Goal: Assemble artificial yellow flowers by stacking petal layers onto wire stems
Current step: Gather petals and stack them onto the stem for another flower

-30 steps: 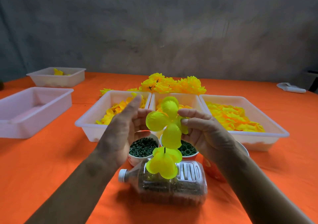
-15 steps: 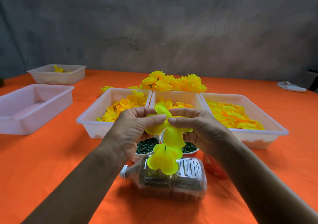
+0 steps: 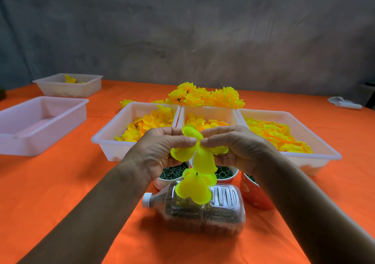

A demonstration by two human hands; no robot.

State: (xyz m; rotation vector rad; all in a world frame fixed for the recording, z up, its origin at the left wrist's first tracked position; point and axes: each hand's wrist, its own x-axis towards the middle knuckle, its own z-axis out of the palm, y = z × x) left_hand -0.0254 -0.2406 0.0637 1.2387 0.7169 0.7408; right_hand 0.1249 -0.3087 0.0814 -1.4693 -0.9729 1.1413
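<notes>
An orange-covered table [image 3: 60,182] runs back to a grey wall. Above its near middle, a yellow petal layer [image 3: 200,154] is pinched at its centre by left hand [image 3: 160,154] and right hand [image 3: 235,150], thumbs meeting. A second layer [image 3: 194,188] hangs directly below, nearer; any stem is hidden.

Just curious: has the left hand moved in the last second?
Yes. The left hand, open beside the petal layer before, has closed onto it, shifting right toward the middle tray.
</notes>
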